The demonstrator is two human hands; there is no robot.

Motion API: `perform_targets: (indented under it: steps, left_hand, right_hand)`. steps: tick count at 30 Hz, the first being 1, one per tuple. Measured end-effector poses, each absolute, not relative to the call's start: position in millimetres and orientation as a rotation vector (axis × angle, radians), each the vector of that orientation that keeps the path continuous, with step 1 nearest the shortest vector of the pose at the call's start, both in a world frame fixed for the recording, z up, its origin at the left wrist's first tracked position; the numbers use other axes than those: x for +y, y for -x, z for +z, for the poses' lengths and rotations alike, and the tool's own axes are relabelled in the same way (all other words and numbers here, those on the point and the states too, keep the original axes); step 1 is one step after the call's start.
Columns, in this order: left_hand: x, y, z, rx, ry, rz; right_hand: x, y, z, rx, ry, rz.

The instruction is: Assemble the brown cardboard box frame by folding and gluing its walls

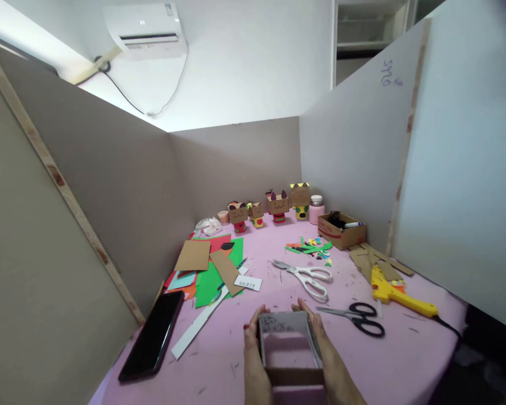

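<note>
At far left, phone (152,337), flat on pink cloth (219,377); white strip (200,324); green paper (204,287). Near centre, left hand (253,357), fingers curled against the left wall of an open frame (293,376) held between both hands; white scissors (296,270) beyond; right hand (331,360), fingers bent along the frame's right wall. Rightmost: black scissors (353,317); glue gun (398,295).

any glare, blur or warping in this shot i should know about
In the head view, the upper left washes out toward white; also in the head view, the left panel and right panel splay outward, likely lens stretch; a dark blurry patch covers the head view's top right corner; the left hand and right hand show no obvious motion blur there.
</note>
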State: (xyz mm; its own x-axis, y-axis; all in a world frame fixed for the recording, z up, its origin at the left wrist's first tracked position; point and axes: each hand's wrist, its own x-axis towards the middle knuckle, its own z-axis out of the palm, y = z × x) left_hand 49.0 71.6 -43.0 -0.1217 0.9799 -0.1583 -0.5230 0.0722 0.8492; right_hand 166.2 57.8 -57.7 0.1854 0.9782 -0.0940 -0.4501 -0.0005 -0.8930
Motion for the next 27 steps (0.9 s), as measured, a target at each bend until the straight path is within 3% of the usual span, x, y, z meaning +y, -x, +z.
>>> perform_targets:
  steps: [16, 27]
  left_hand:
    - [67.2, -47.4, -43.4, 0.907, -0.606, 1.337]
    - [55.5, -41.7, -18.3, 0.99, -0.694, 1.411]
  right_hand:
    - [52.0, -168.4, -41.8, -0.682, 1.017, 1.325]
    - [0.0, -246.7, -45.0, -1.096, 1.189, 1.158]
